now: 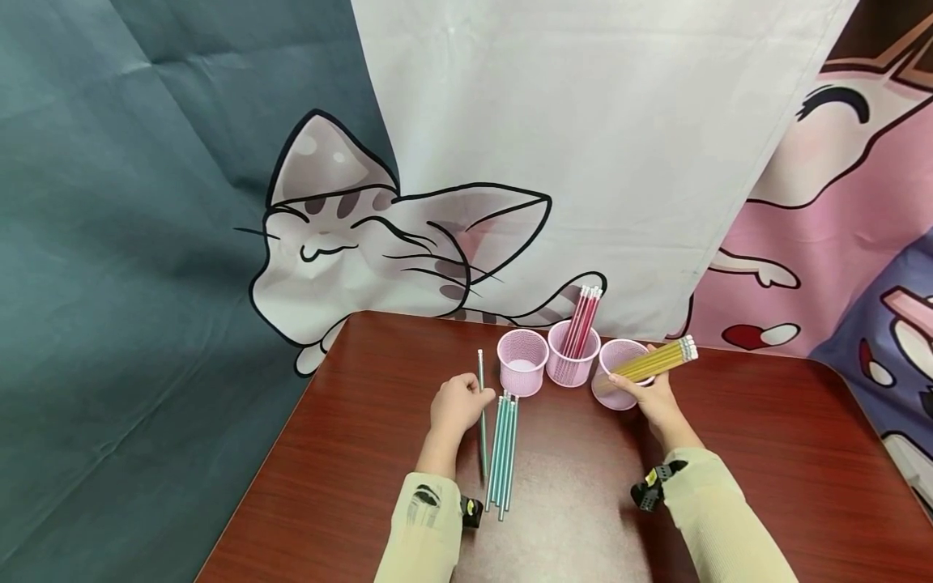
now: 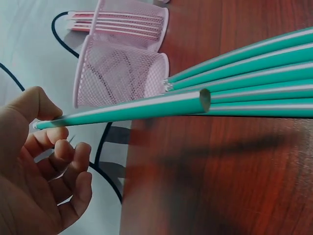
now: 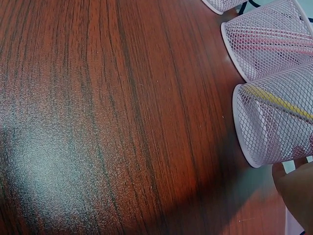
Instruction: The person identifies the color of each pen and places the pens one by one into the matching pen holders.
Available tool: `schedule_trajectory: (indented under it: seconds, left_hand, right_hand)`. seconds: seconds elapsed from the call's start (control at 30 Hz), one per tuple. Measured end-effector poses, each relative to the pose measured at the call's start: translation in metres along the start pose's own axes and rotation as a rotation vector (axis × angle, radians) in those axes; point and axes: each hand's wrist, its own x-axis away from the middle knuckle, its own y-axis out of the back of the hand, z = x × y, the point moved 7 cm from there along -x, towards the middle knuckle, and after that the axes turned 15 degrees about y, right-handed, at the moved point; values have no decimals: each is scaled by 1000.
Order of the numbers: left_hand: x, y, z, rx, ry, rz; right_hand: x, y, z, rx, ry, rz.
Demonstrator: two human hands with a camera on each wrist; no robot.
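In the head view my left hand (image 1: 459, 405) pinches a green pencil (image 1: 481, 364) between thumb and index finger. The left wrist view shows that pencil (image 2: 137, 108) pinched near its white-tipped end, its blunt end toward the camera. Several more green pencils (image 1: 503, 453) lie side by side on the table just right of it. My right hand (image 1: 656, 401) grips the right-hand pink mesh pencil cup (image 1: 611, 397) from its right side. Yellow pencils (image 1: 659, 360) lean out of this cup to the right, across the hand. The right wrist view shows fingers against the cup's wall (image 3: 274, 122).
An empty pink mesh cup (image 1: 521, 376) stands at the left of the row. The middle cup (image 1: 568, 372) holds several red pencils (image 1: 583, 320). The brown wooden table (image 1: 350, 453) ends at a cartoon-printed cloth (image 1: 598, 146) behind the cups.
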Motion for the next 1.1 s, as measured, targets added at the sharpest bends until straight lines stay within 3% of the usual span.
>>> schedule_trajectory:
  seconds: [0.37,0.67,1.1]
  left_hand:
    - [1,12,-11,59,-16,-57]
    - [4,24,-23,196,-25,-75]
    - [8,46,-36,328,-67,-214]
  right_hand:
    - [1,0,-1,-10,-13,5]
    - [-1,0,-1,-9,-7,11]
    - [0,-2,0,-32,-8,18]
